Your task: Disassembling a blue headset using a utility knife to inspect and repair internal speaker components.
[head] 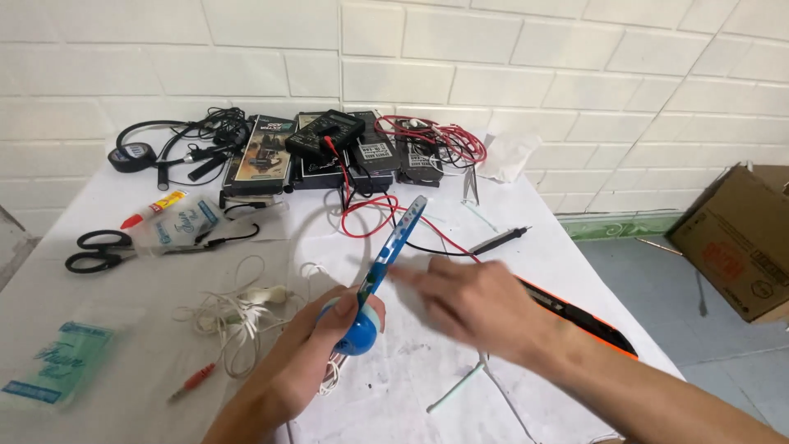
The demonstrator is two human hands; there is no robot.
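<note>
Black-handled scissors point(97, 250) at left table edge. Glue tube point(153, 209) just beyond. Multimeter point(325, 133) atop boxed packs by the wall, red leads point(436, 136) coiled beside. White tangled cord point(234, 312) mid-table. Cardboard box point(735, 242) on floor, right.

A wall of white painted bricks point(509, 74) stands behind the table point(99, 345) and turns at a corner on the right side. The table is covered with a white cloth and is pushed against this wall. On the right, the floor point(657, 288) has grey-blue tiles, with a green patterned strip point(616, 224) at the foot of the wall. A brown cardboard box point(740, 238) rests on the floor there. The light is soft and even.
</note>
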